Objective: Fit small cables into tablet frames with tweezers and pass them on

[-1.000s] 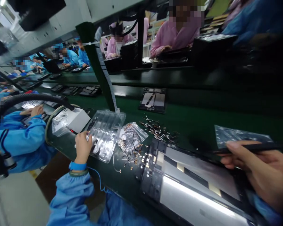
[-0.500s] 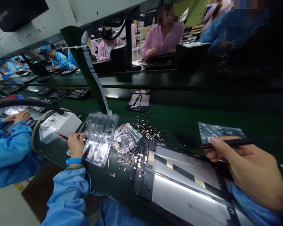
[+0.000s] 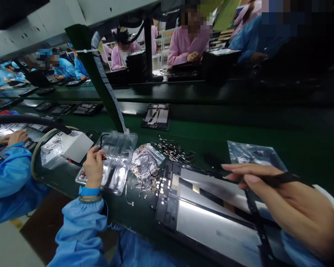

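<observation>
My left hand (image 3: 94,168) is closed in a pinch above the clear plastic tray (image 3: 119,185). Between its fingertips is a thin black flex cable (image 3: 101,142) with a small reddish end. My right hand (image 3: 289,207) hovers over the right end of an opened tablet (image 3: 211,218), whose silver battery plates face up. A dark slender tool (image 3: 288,178) lies in that hand, its tip hidden behind the fingers. Left of the tablet, a clear bag (image 3: 144,161) spills small cables with gold ends. Behind it lies a pile of short black-and-silver pieces (image 3: 174,150).
A clear plastic bag (image 3: 256,154) lies behind my right hand. A white box (image 3: 78,146) and a thick black hose (image 3: 30,120) stand at left, near a co-worker's hands (image 3: 16,138). Another opened tablet (image 3: 156,116) sits on the green belt, beyond a slanted post (image 3: 100,74).
My left hand has lifted slightly from the tray and turned, with the black flex cable now showing. My right hand's fingers have stretched forward and the tool sits farther back in it.
</observation>
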`<state>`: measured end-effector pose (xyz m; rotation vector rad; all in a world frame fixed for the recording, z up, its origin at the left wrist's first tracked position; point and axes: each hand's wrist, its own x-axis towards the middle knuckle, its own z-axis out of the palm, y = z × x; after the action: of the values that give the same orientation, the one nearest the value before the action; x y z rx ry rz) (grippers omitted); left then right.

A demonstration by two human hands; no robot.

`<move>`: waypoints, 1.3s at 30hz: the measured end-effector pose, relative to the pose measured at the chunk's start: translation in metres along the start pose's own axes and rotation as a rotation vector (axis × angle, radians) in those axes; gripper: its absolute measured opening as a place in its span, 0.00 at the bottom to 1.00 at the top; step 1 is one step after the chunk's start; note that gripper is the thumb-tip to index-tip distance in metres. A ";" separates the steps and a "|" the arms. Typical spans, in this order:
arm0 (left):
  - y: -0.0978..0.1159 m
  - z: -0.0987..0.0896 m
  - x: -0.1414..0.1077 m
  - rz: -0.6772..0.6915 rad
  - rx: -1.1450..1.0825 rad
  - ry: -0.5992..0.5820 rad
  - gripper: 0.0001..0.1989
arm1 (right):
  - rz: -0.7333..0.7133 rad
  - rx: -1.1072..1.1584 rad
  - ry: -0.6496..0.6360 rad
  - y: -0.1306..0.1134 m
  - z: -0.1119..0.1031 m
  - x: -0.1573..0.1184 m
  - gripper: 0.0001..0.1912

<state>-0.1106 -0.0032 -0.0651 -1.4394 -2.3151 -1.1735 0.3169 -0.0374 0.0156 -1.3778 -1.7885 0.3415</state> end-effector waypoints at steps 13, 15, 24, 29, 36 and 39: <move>0.037 -0.016 -0.008 -0.208 -0.548 -0.197 0.11 | -0.075 -0.042 -0.106 -0.012 -0.001 0.006 0.15; 0.057 -0.017 -0.016 -0.260 -0.717 -0.312 0.15 | -0.119 -0.062 -0.113 -0.015 -0.001 0.005 0.13; 0.140 -0.029 -0.071 -0.302 -1.083 -1.055 0.16 | -0.543 -0.112 -0.145 -0.044 0.016 -0.002 0.09; 0.171 -0.041 -0.093 0.172 -0.772 -1.050 0.13 | -0.684 -0.219 -0.084 -0.057 0.035 -0.006 0.13; 0.186 -0.041 -0.104 0.292 -0.647 -0.991 0.10 | -0.671 -0.304 -0.070 -0.055 0.036 -0.010 0.12; 0.187 -0.039 -0.094 -0.037 -0.943 -1.191 0.12 | -0.495 -0.134 0.053 -0.051 0.022 -0.008 0.08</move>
<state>0.0824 -0.0530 0.0114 -3.1105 -2.3831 -1.8986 0.2668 -0.0574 0.0319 -0.9714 -2.0602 -0.0798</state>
